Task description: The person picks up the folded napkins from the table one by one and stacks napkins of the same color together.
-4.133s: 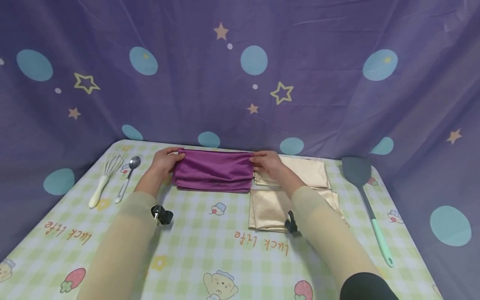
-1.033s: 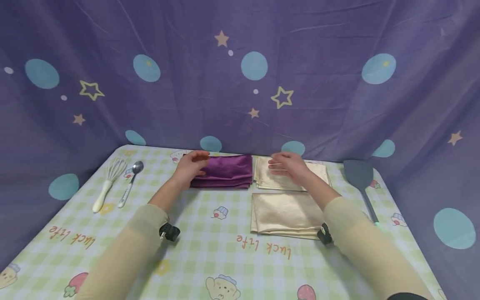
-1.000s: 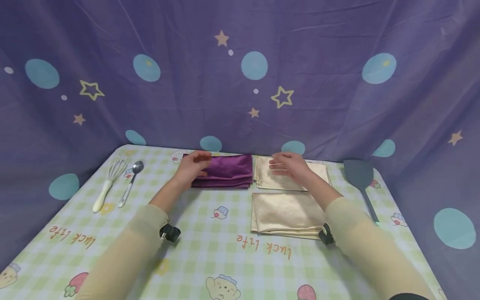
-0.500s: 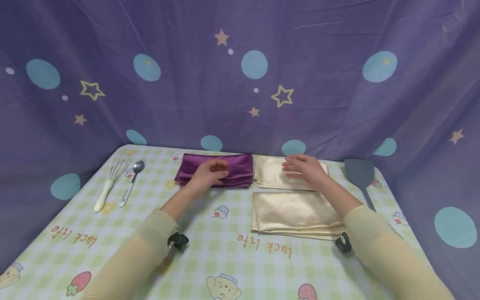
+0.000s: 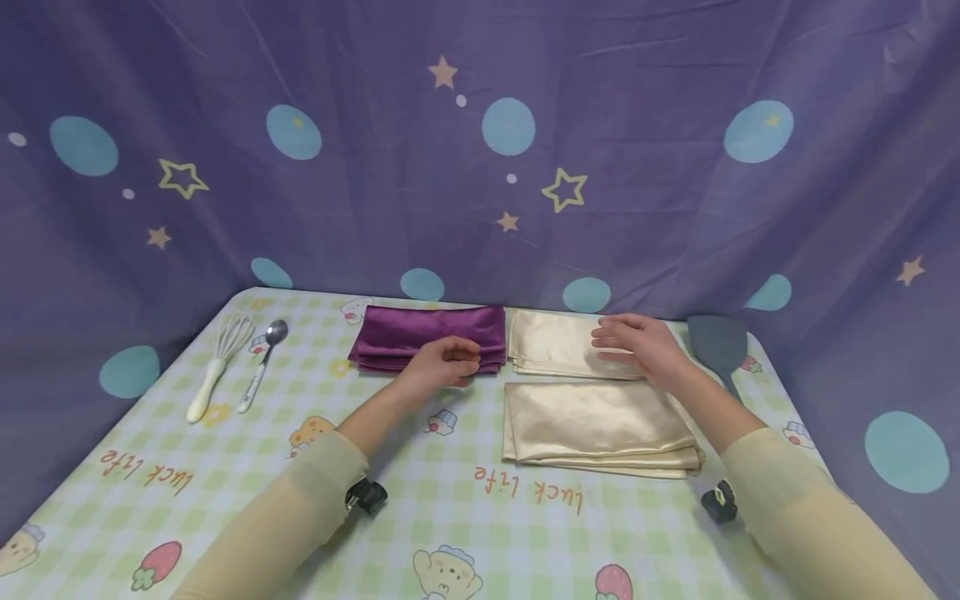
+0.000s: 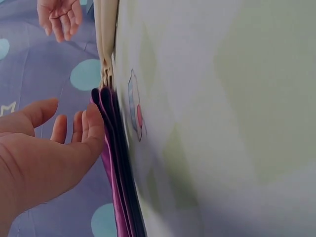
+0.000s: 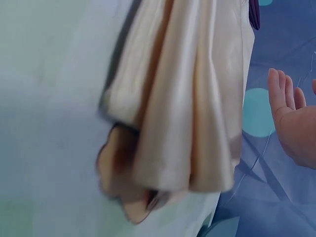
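Note:
A folded purple satin cloth [image 5: 405, 329] lies at the back of the table. My left hand [image 5: 438, 367] hovers by its front right part, fingers loosely bent and nothing held; the left wrist view shows the same hand [image 6: 54, 153] beside the cloth's folded layers [image 6: 116, 163]. Right of it lies a folded cream satin cloth [image 5: 555, 342], and a second folded cream cloth [image 5: 592, 421] lies in front of that one. Above the right end of the back cream cloth is my right hand [image 5: 641, 346], fingers extended. In the right wrist view that hand [image 7: 296, 123] is empty.
At the left lie a whisk [image 5: 215, 367] with a cream handle and a metal spoon [image 5: 262, 367]. A dark grey spatula [image 5: 716, 342] lies at the right, its handle hidden behind my right arm. A purple curtain [image 5: 360, 208] hangs behind the checked tablecloth [image 5: 420, 517].
Both hands have let go of the purple cloth, which now lies flat at the back. Since then both hands have drifted right and slightly nearer, with the cloths staying in place.

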`<state>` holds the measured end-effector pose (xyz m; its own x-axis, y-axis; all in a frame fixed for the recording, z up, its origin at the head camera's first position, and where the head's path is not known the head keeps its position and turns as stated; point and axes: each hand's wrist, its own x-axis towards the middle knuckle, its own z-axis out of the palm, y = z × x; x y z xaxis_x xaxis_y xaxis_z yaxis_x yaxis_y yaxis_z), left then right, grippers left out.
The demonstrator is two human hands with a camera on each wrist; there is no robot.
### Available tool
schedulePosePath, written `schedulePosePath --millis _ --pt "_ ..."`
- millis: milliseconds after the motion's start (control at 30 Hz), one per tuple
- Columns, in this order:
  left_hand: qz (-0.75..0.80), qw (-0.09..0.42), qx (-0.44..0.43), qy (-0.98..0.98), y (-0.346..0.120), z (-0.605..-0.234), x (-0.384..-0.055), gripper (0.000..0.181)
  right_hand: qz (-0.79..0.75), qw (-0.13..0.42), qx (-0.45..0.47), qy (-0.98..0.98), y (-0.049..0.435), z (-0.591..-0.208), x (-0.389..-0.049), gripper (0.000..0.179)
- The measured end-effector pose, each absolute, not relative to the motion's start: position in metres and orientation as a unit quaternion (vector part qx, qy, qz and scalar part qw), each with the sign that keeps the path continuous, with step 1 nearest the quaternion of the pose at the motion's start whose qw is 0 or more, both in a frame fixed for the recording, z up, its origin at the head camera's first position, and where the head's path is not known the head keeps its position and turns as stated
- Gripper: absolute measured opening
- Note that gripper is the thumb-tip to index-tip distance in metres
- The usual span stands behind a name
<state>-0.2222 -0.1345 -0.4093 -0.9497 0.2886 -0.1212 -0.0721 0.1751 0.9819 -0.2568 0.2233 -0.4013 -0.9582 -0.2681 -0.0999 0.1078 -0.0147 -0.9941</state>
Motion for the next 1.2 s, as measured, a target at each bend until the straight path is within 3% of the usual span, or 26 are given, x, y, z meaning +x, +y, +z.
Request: schedulePosePath --millis 233,567,1200 --pt "0.625 0.165 0.070 0.760 -0.127 -0.416 -0.217 0.036 -0.716 0.142 -0.052 0.681 0.238 -0.401 -0.249 0.059" --pt "0.612 0.172 0.070 0.769 -0.115 -0.422 -0.211 0.034 -0.752 0.126 -0.048 0.645 0.259 -0.402 -0.239 0.026" --pt "0.598 0.199 0.059 0.774 -0.100 -0.420 -0.206 0.041 -0.727 0.115 -0.025 0.676 0.306 -0.405 -0.217 0.027"
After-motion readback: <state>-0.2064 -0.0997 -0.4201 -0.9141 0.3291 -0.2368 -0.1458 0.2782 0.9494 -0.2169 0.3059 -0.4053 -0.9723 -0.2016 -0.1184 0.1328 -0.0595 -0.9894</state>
